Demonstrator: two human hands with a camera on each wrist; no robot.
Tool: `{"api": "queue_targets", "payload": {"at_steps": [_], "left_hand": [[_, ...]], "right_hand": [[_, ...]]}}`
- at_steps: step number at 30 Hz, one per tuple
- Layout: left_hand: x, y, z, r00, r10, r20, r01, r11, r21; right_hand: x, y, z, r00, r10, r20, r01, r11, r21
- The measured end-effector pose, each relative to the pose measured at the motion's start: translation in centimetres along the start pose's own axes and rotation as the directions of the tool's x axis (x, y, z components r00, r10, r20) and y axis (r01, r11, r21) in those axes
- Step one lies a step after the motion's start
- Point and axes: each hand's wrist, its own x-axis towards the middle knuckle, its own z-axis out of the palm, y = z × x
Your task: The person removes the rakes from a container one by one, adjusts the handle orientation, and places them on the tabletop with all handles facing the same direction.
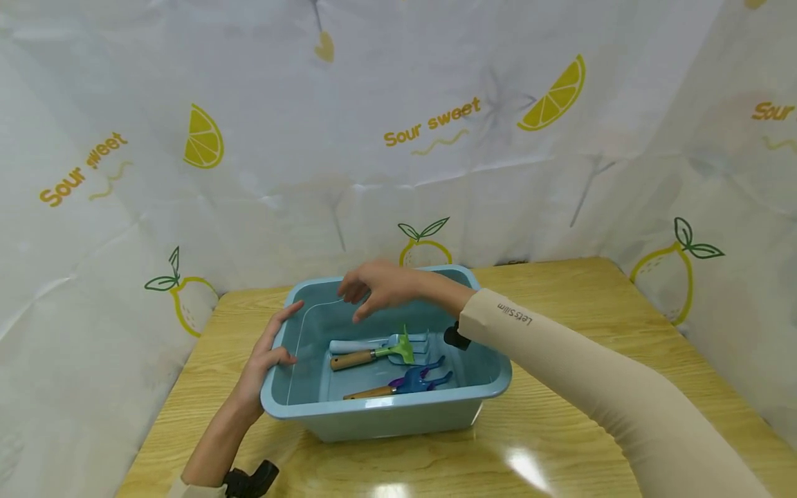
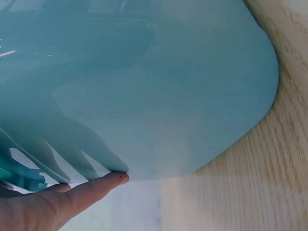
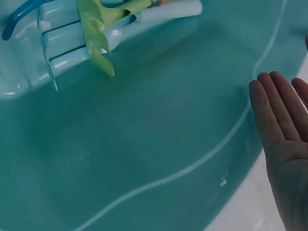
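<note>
The blue basin [image 1: 392, 421] stands on the wooden table [image 1: 560, 290]. The left hand [image 1: 257, 365] grips its rim at nine o'clock, thumb over the inside. The right hand [image 1: 386, 285], loosely spread and holding nothing, hangs over the rim near twelve o'clock; contact there cannot be determined. Inside, a light-blue tool [image 1: 353, 346] lies near the middle, the green-headed tool [image 1: 381, 352] across it. The blue-headed fork [image 1: 411, 382] lies toward six o'clock. All heads point roughly to three o'clock.
</note>
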Motion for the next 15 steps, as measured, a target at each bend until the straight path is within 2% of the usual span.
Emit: {"api": "queue_targets", "payload": {"at_steps": [6, 15], "left_hand": [[0.2, -0.1, 0.1, 1.0, -0.002, -0.001, 0.002, 1.0, -0.001], [0.2, -0.1, 0.0, 1.0, 0.0, -0.004, 0.0, 1.0, 0.009]], "right_hand": [[0.8, 0.6, 1.0, 0.999, 0.024, 0.04, -0.023, 0.999, -0.022], [1.4, 1.5, 2.2, 0.998, 0.04, 0.054, -0.042, 0.998, 0.049]]}}
